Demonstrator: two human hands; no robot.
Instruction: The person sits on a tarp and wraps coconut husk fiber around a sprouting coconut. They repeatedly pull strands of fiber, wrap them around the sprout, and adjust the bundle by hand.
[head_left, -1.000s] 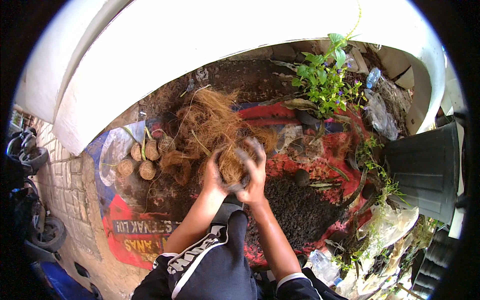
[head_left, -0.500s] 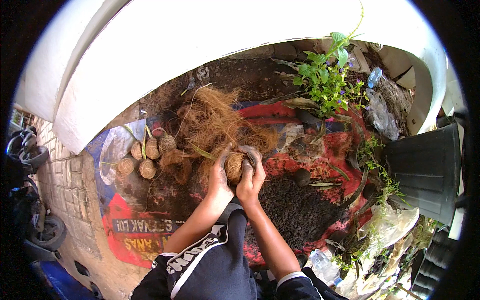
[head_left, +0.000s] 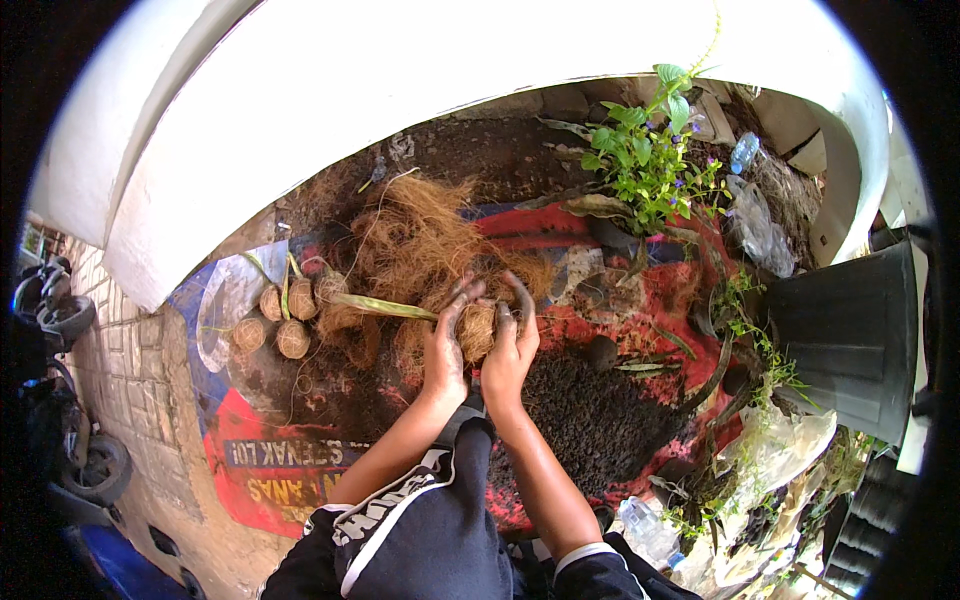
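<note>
Head view.

Item: ball [head_left: 477, 332], brown fibre, held above the middle of the sheet [head_left: 238, 420], between both palms.

Item: left hand [head_left: 446, 338], half-curled, cupped against the ball's left side.

Item: right hand [head_left: 513, 345], cupped on the ball's right, fingers bent and parted around it.

Item: leaf [head_left: 385, 306], long, green, running from the left hand toward the sheet's left edge; its join with the ball, if any, hidden.

Item: fibre [head_left: 420, 230], loose heap, toward the sheet's far edge, just beyond the hands.

Item: soil [head_left: 600, 420], dark, spread toward the near right corner.

Items: bundles [head_left: 293, 340], five, round, near the left edge.

Handling, as judged: press evenly from both palms, turning in small steps; lap strands over thin spots; keep the leaf clear of the squeeze, lest it crease; too hard a grip may split the ball.
</note>
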